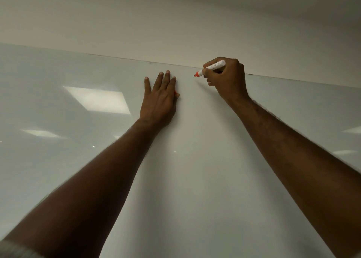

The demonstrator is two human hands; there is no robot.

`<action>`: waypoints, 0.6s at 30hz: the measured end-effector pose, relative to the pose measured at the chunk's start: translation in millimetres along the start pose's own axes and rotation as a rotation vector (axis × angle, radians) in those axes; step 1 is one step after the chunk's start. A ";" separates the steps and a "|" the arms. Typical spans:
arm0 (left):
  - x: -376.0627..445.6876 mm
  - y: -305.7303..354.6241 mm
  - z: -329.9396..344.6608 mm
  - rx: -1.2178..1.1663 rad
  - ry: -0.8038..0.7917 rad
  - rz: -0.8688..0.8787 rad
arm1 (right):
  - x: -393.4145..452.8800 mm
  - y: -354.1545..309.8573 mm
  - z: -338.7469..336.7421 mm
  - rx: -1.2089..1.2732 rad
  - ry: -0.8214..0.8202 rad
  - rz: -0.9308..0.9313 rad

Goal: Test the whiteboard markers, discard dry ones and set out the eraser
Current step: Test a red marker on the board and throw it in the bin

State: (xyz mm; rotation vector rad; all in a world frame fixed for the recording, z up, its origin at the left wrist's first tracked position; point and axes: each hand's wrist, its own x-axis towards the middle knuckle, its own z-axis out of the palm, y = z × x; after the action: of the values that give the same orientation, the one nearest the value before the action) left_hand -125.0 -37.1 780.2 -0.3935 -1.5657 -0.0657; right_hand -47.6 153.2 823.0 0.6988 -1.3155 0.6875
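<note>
Marker testing looks to be under way, as I read it. My right hand grips a red whiteboard marker, uncapped, with its tip at the whiteboard just below the board's top edge. I cannot make out any red line on the glossy surface near the tip, so whether this one writes or is dry I cannot tell. My left hand lies flat on the board beside it, fingers straight and spread; a small red piece peeks out by the thumb, probably the cap, though too little of it shows to be sure.

By my judgement the task is in its early part: one marker is being tried, nothing visible has been discarded, and no eraser, other markers or bin appear in this view. Those steps seem left to do.

The marker's white barrel carries dark printing, but it is too small and blurred to read. Ceiling lights reflect off the board at left.
</note>
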 end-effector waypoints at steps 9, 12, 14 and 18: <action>0.2 -2.6 4.5 0.009 0.013 0.010 | -4.2 1.9 3.0 0.051 -0.013 0.023; -0.2 -2.2 4.5 0.006 0.013 0.007 | -16.9 1.7 -3.0 0.042 -0.048 0.007; 0.2 -1.8 4.5 0.010 0.013 0.005 | -30.5 3.0 -7.2 0.052 -0.075 -0.002; -0.2 -0.6 4.1 0.011 0.014 0.007 | -65.1 5.7 -10.7 0.072 -0.147 0.013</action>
State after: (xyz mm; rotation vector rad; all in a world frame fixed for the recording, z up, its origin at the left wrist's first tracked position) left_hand -129.0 -36.6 779.9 -0.3895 -1.5498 -0.0547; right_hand -53.7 161.7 757.6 0.8117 -1.4367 0.7074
